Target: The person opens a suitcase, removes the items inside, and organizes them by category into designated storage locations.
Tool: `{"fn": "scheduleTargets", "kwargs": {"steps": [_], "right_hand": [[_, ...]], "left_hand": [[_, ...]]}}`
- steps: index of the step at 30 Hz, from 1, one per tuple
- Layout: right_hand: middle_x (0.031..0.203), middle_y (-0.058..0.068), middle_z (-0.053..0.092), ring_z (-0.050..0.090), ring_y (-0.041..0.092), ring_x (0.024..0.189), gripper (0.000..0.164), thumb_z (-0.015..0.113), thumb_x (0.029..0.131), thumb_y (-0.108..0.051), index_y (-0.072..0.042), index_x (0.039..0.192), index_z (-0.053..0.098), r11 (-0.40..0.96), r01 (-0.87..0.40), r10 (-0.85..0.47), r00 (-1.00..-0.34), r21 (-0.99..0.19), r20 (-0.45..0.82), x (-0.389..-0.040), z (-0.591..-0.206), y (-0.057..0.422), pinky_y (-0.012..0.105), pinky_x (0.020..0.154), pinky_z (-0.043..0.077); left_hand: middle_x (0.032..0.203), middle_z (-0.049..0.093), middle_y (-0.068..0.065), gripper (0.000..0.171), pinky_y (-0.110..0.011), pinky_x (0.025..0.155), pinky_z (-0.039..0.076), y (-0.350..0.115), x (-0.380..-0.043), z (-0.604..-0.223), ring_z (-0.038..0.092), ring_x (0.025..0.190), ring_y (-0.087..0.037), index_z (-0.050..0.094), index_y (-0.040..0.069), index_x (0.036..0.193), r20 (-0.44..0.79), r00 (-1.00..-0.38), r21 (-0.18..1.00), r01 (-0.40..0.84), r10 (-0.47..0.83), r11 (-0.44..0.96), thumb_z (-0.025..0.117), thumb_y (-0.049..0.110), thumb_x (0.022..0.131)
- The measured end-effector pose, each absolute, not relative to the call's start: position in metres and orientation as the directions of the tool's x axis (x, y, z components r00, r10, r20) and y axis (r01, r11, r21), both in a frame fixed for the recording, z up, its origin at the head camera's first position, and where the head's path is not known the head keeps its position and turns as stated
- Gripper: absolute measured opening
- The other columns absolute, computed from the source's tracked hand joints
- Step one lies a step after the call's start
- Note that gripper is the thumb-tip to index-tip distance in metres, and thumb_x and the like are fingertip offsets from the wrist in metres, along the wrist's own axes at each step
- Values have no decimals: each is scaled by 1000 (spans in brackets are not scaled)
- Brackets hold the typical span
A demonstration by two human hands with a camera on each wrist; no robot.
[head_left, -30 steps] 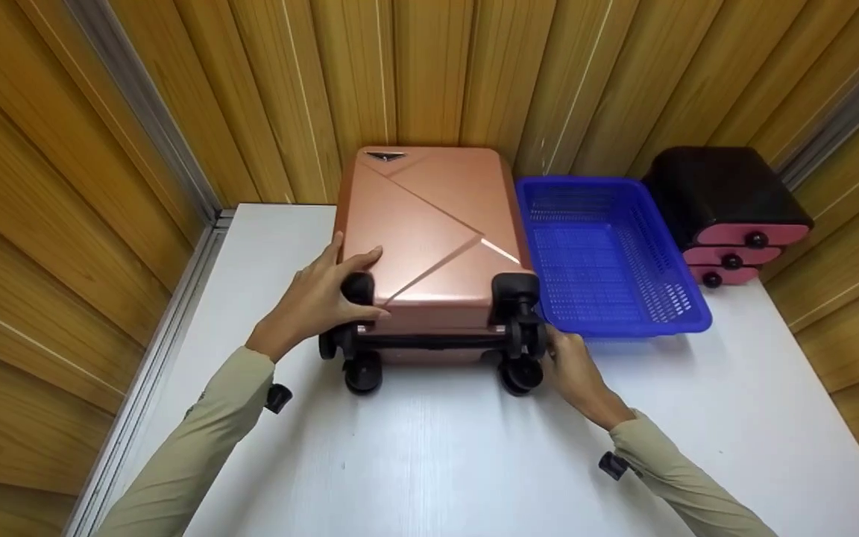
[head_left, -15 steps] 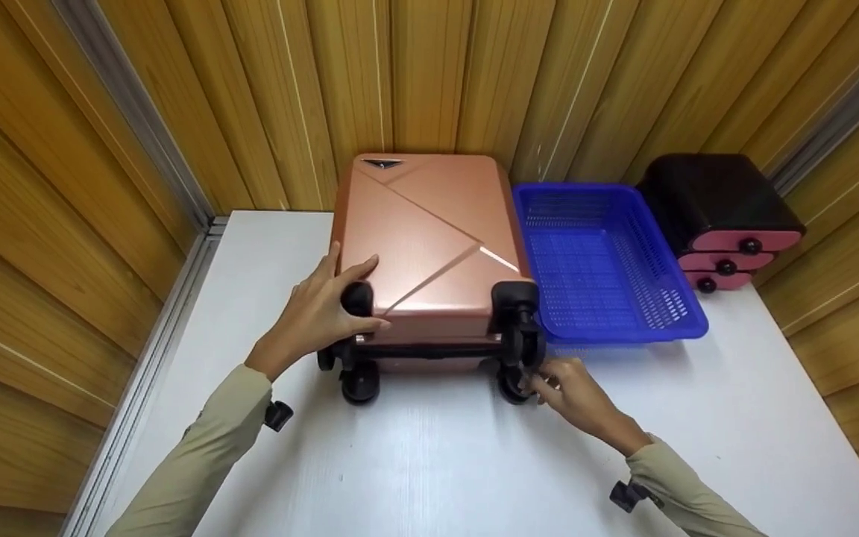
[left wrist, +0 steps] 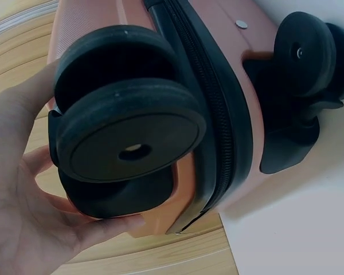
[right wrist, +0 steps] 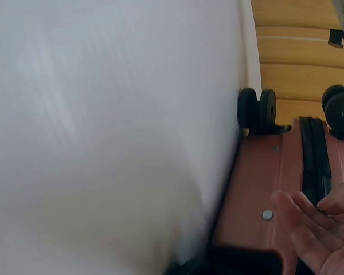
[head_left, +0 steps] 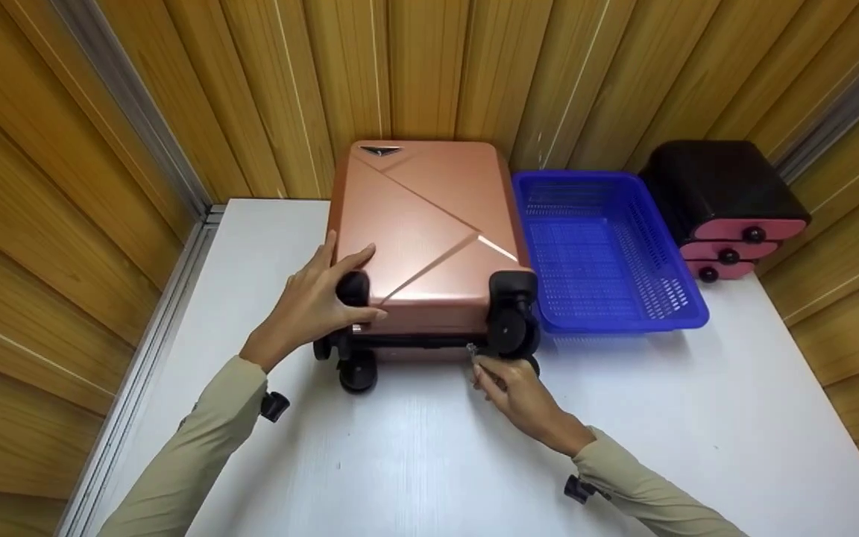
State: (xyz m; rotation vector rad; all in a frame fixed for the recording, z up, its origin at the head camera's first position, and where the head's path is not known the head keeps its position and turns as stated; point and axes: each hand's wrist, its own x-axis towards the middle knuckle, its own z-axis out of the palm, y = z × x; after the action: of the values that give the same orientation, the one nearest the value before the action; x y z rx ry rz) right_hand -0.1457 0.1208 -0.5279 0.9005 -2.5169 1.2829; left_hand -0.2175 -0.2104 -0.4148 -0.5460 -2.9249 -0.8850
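A rose-gold hard-shell suitcase [head_left: 422,201] lies flat on the table, its wheeled end toward me. My left hand [head_left: 306,309] grips its left near corner, thumb and fingers spread around the black wheel mount. The left wrist view shows that corner's twin wheel [left wrist: 135,132] up close beside the black zipper band [left wrist: 215,109]. At the right of the near end, my right hand [head_left: 523,395] pinches a small silvery zipper pull [head_left: 472,349] between thumb and finger. In the right wrist view those fingertips are right at the zipper, where the pull is mostly hidden.
A blue perforated plastic basket [head_left: 586,324] stands close along the suitcase's right side. Beyond it is a black box with pink drawers [head_left: 728,186]. Wood-look panels [head_left: 429,67] rise behind the white table [head_left: 392,462].
My right hand has come from behind the right wheels around to the near end, moving left, and now pinches the zipper pull. The right upper wheel has swivelled. My left hand keeps its grip.
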Motion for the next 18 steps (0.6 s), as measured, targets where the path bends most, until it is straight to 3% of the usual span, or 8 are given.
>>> {"fn": "scheduleTargets", "kwargs": {"steps": [4, 7, 9, 14, 18], "right_hand": [[76, 7, 72, 68, 14, 62, 11, 63, 100, 5, -1, 91, 66, 583, -538, -420, -841, -609, 340, -140, -516, 107, 21, 52, 52], [84, 6, 74, 66, 9, 70, 6, 65, 99, 3, 0, 99, 71, 652, -509, -438, -858, -562, 269, -140, -504, 104, 23, 56, 53], [92, 8, 75, 66, 9, 73, 14, 65, 100, 1, 1, 111, 73, 648, -502, -473, -855, -573, 213, -141, -493, 106, 24, 58, 54], [99, 9, 75, 69, 11, 79, 31, 60, 106, -8, 0, 136, 64, 540, -459, -570, -816, -705, 95, -143, -451, 123, 25, 66, 59], [105, 12, 75, 73, 18, 86, 35, 60, 107, -11, 1, 140, 60, 453, -526, -601, -777, -720, 189, -152, -417, 135, 29, 72, 62]], "left_hand": [[172, 9, -29, 97, -72, 112, 37, -208, -213, -414, 23, 154, -53, 43, 25, 161, 124, -941, 557, 328, 314, 763, 91, 48, 80], [171, 15, -29, 90, -70, 115, 35, -204, -207, -412, 19, 156, -52, 46, 20, 160, 150, -929, 529, 364, 337, 767, 89, 40, 84], [169, 24, -28, 82, -68, 116, 35, -201, -204, -412, 20, 156, -51, 51, 17, 157, 200, -909, 488, 415, 365, 768, 88, 34, 87], [158, 45, -22, 60, -57, 114, 44, -185, -195, -417, 41, 149, -42, 61, 12, 148, 393, -816, 511, 577, 424, 637, 83, 18, 92], [145, 59, -15, 39, -42, 111, 49, -155, -179, -426, 58, 135, -28, 68, 8, 138, 499, -748, 660, 655, 437, 368, 73, 11, 99]]}}
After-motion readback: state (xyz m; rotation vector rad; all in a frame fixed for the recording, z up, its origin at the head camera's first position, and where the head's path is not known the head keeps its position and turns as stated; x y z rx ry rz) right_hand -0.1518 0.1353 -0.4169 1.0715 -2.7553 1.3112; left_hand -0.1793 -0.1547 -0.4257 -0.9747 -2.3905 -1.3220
